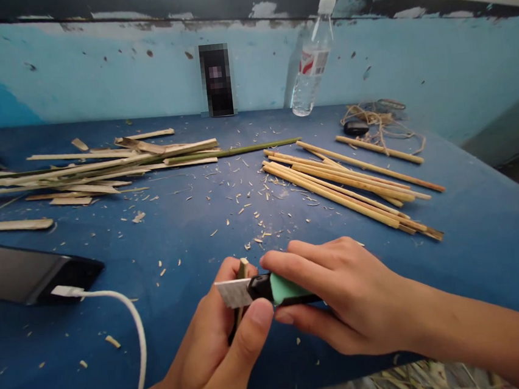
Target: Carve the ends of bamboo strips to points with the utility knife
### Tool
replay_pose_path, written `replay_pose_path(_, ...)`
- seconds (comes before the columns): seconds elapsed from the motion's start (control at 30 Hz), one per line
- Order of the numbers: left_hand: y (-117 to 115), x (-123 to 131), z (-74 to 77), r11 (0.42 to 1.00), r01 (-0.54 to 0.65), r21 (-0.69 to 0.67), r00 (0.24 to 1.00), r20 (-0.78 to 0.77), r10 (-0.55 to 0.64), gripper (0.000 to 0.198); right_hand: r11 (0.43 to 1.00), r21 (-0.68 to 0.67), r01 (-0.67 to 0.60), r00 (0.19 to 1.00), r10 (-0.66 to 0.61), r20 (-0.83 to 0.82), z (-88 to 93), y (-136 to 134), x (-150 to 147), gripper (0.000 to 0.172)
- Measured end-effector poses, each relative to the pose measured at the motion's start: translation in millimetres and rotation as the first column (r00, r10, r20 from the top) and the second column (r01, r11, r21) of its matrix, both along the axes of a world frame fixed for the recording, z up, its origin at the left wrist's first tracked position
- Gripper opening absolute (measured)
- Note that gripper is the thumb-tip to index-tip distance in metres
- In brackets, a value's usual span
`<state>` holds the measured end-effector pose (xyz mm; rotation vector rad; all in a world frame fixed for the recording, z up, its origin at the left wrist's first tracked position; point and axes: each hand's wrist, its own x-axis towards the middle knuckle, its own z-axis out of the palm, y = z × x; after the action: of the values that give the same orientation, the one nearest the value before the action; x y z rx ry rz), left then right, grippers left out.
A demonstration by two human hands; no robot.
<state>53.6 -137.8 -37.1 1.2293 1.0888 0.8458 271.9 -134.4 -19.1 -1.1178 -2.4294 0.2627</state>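
My right hand (342,290) is closed around a green and black utility knife (289,288), its blade (236,293) out and pointing left. In my left hand (227,338) a thin bamboo strip (243,268) is pinched, its upper end sticking up past the fingers. The blade lies across the strip, and my left thumb is close to the blade's lower edge. Most of the strip's lower part is hidden by the hand. Both hands are above the near edge of the blue table (185,336).
Bamboo sticks (341,180) lie to the right, split bamboo pieces (101,167) to the left. A phone (28,272) with a white cable (137,328) is at the left. Behind stand a water bottle (309,73) and tangled twine (381,121). Shavings (254,207) litter the middle.
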Motion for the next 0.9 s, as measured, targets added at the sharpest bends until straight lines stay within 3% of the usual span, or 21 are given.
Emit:
replay_pose_path(0.1,0,4,3.1,0.999,-0.022,0.036,0.999,-0.033,0.023,0.031,1.000,0.017,-0.005,1.000,0.005,-0.007,-1.6,1,0,0.033)
replay_pose_path(0.4,3,5,0.6,0.991,0.133,-0.021,0.990,0.052,-0.132,0.042,0.999,-0.035,-0.003,0.999,0.002,-0.050,-0.6,-2,-2,0.031)
replay_pose_path(0.57,5,6,3.4,0.995,0.103,0.017,0.994,0.035,-0.104,0.036,0.999,0.028,0.034,0.999,-0.033,-0.039,0.8,-5,-5,0.031)
replay_pose_path(0.77,10,8,-1.7,0.978,0.149,-0.145,0.984,0.120,-0.132,0.044,0.975,0.143,0.167,0.986,-0.167,-0.013,0.0,-12,-15,0.035)
replay_pose_path(0.9,14,12,1.8,0.983,0.094,-0.157,0.991,0.105,-0.078,0.049,0.939,0.218,0.266,0.960,-0.278,0.024,-0.2,-7,-15,0.036)
